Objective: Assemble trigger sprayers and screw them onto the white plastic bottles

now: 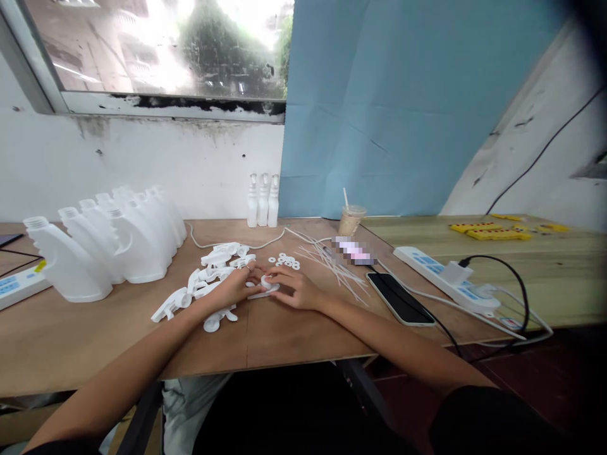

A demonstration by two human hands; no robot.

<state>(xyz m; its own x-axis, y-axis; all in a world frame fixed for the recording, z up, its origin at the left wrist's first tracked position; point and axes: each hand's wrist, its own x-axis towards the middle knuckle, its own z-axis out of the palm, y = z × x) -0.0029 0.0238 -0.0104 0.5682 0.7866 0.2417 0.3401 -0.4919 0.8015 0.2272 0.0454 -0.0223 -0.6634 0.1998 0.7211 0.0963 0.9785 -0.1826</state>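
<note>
Both hands meet over the wooden table, closed around one white trigger spray head [263, 287]. My left hand [236, 285] grips it from the left side, with fingers bent. From the right, the fingers and thumb of my right hand [294, 288] close on its round collar. A loose pile of white spray heads [207, 275] lies beside and behind my left hand. Just beyond my right hand are several small white ring washers [286, 260]. Thin white tubes [334, 268] lie scattered to the right of them.
White jug-like bottles [137, 240] stand in rows at the left. Three white spray bottles [263, 201] stand against the wall. At the right are a cup with a straw [351, 220], a phone [399, 299], a power strip [446, 278] with cables and yellow pieces [497, 234].
</note>
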